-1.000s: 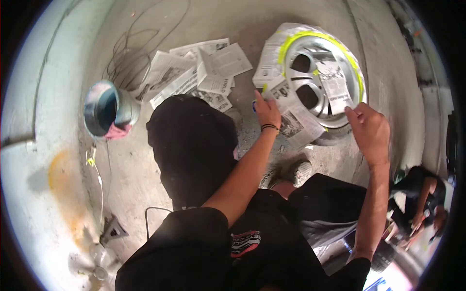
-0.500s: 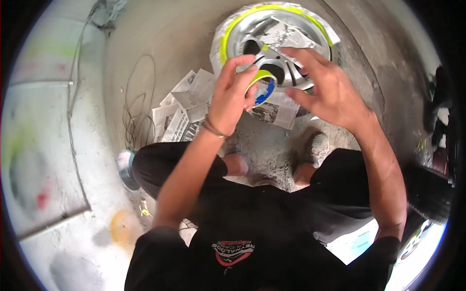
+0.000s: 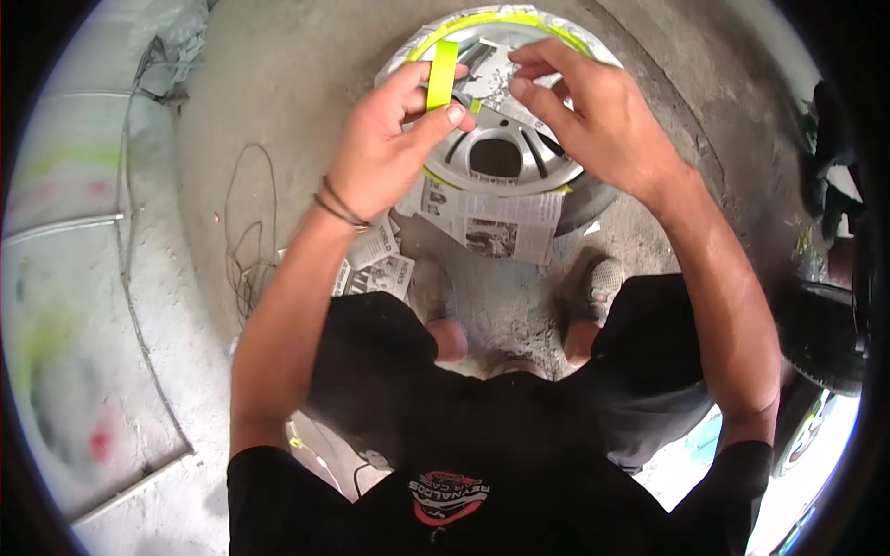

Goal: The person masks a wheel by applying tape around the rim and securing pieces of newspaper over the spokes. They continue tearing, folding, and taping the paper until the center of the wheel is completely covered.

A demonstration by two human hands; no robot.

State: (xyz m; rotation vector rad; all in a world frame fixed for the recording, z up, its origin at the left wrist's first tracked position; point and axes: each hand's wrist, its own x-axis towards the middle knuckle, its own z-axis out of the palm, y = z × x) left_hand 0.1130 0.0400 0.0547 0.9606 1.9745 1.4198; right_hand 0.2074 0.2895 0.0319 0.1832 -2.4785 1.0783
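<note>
My left hand (image 3: 394,130) grips a roll of yellow-green masking tape (image 3: 443,74), which is turned nearly edge-on between thumb and fingers. Over the right part of the wheel hovers my right hand (image 3: 603,116), its fingers bent, with a gap between thumb and forefinger. Beneath both hands lies a silver alloy wheel (image 3: 496,178) with its tyre (image 3: 590,202). Yellow-green tape (image 3: 505,17) runs along its rim. Newspaper (image 3: 493,69) covers part of the spokes close to my right fingertips; contact cannot be made out. Another newspaper sheet (image 3: 501,222) hangs over the near side of the tyre.
Loose newspaper (image 3: 375,269) lies on the concrete floor left of my feet, beside a coil of thin wire (image 3: 250,250). A paint-stained white surface (image 3: 83,306) runs along the left. At the right edge stands a black tyre (image 3: 825,338).
Both hands have moved up and left over the wheel. The tape roll has turned from showing its hole to nearly edge-on. My right fingers have drawn closer together.
</note>
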